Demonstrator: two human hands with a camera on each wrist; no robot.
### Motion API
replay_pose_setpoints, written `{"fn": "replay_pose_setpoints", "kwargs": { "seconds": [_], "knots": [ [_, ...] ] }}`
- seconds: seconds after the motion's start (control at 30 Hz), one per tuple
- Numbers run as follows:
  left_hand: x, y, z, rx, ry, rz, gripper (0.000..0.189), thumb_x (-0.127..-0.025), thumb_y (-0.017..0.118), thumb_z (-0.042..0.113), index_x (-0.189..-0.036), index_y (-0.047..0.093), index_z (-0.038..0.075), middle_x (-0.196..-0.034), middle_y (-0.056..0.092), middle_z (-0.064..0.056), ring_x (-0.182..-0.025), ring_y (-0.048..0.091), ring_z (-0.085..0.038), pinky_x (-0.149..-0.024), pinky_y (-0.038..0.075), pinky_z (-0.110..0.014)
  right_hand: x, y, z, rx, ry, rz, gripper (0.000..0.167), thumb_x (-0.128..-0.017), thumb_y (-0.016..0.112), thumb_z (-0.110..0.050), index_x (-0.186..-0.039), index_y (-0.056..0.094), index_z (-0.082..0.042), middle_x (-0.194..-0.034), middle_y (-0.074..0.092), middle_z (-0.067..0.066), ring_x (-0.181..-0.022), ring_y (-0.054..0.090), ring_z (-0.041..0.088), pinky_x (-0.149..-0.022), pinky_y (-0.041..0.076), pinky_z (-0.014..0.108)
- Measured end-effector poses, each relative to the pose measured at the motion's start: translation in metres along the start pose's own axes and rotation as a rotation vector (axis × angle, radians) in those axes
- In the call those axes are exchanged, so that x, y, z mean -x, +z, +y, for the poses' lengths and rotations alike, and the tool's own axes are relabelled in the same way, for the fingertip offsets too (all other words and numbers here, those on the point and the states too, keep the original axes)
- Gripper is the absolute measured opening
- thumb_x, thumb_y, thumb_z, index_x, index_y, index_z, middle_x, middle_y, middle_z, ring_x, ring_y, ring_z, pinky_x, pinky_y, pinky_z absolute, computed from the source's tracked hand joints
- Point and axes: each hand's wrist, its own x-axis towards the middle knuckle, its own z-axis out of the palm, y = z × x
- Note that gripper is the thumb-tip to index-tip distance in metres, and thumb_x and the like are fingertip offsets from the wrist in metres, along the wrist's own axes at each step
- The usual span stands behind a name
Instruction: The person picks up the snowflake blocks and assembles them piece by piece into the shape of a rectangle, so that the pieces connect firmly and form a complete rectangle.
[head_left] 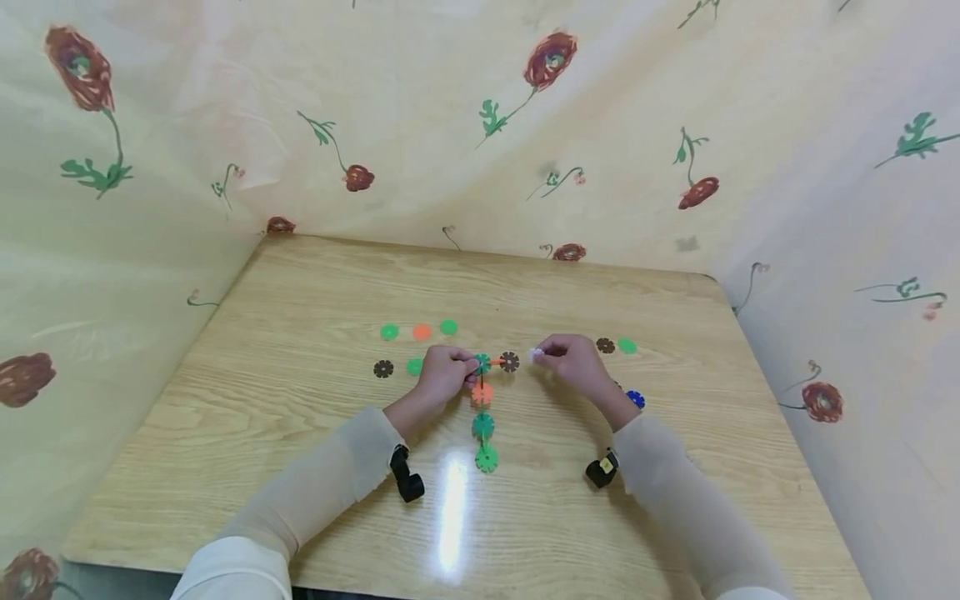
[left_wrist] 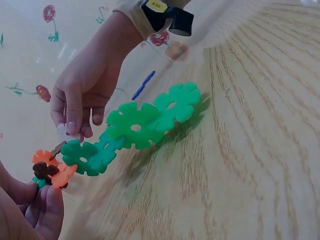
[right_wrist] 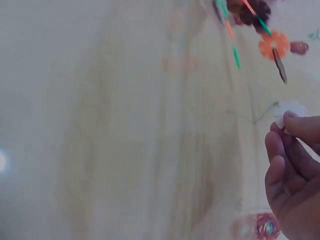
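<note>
My left hand (head_left: 442, 373) pinches a green notched plastic disc at the corner of a chain of interlocking discs. From there the chain runs toward me through an orange disc (head_left: 482, 394) and a teal disc (head_left: 483, 426) to a bright green disc (head_left: 487, 458). A short branch leads right to a brown disc (head_left: 510, 362). Just right of that branch, my right hand (head_left: 581, 362) holds a white disc (right_wrist: 291, 108) between thumb and fingertips. The white disc is apart from the brown one in the head view. Fingers partly hide the corner disc.
Loose discs lie left of the chain, among them an orange disc (head_left: 422, 332) and a dark brown disc (head_left: 383, 368). Beyond my right hand are another brown disc (head_left: 604, 345) and a green disc (head_left: 627, 345). A blue disc (head_left: 635, 399) sits beside the right wrist. Flower-patterned cloth (head_left: 420, 125) borders the table.
</note>
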Motion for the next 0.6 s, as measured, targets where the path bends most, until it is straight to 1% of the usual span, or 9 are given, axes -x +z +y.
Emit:
{"fn": "replay_pose_setpoints", "kwargs": {
  "seconds": [0.1,0.2,0.27,0.47,0.6],
  "knots": [
    [0.001,0.000,0.002,-0.001,0.001,0.001,0.013,-0.098,0.063,-0.001,-0.103,0.072,-0.008,-0.092,0.072,-0.017,-0.068,0.067,-0.016,-0.062,0.061,-0.029,0.005,0.007,-0.004,0.042,-0.038,0.008,0.007,-0.090,0.078,-0.014,-0.092,0.077,-0.007,-0.088,0.073,0.003,-0.081,0.063,0.022,-0.066,0.054,0.033],
    [0.002,0.000,0.003,0.000,-0.001,0.001,0.013,-0.098,0.063,-0.001,-0.103,0.072,-0.008,-0.091,0.071,-0.017,-0.068,0.066,-0.016,-0.062,0.060,-0.028,0.007,0.011,-0.004,0.074,-0.064,0.015,0.010,-0.089,0.079,-0.016,-0.091,0.077,-0.006,-0.087,0.073,0.000,-0.081,0.064,0.020,-0.067,0.054,0.033],
    [0.002,0.000,0.003,0.003,-0.001,0.000,0.013,-0.097,0.063,-0.001,-0.103,0.072,-0.009,-0.091,0.071,-0.017,-0.068,0.066,-0.016,-0.062,0.060,-0.028,0.008,0.012,-0.005,0.085,-0.080,0.017,0.010,-0.090,0.078,-0.016,-0.091,0.077,-0.006,-0.087,0.073,0.000,-0.080,0.065,0.019,-0.065,0.055,0.033],
    [0.003,-0.002,0.004,0.015,-0.015,0.004,0.013,-0.097,0.064,-0.002,-0.104,0.072,-0.008,-0.092,0.071,-0.017,-0.067,0.066,-0.016,-0.061,0.060,-0.028,0.009,0.015,-0.006,0.115,-0.098,0.013,0.004,-0.092,0.075,-0.012,-0.091,0.078,-0.010,-0.089,0.074,0.001,-0.077,0.065,0.019,-0.058,0.055,0.032],
    [0.004,-0.003,0.004,0.016,-0.011,-0.006,0.013,-0.097,0.063,-0.002,-0.103,0.072,-0.009,-0.092,0.071,-0.018,-0.067,0.066,-0.017,-0.060,0.060,-0.028,0.009,0.015,-0.007,0.121,-0.107,0.025,0.004,-0.093,0.075,-0.010,-0.092,0.078,-0.011,-0.089,0.074,0.001,-0.078,0.066,0.019,-0.061,0.056,0.033]
  ]
}}
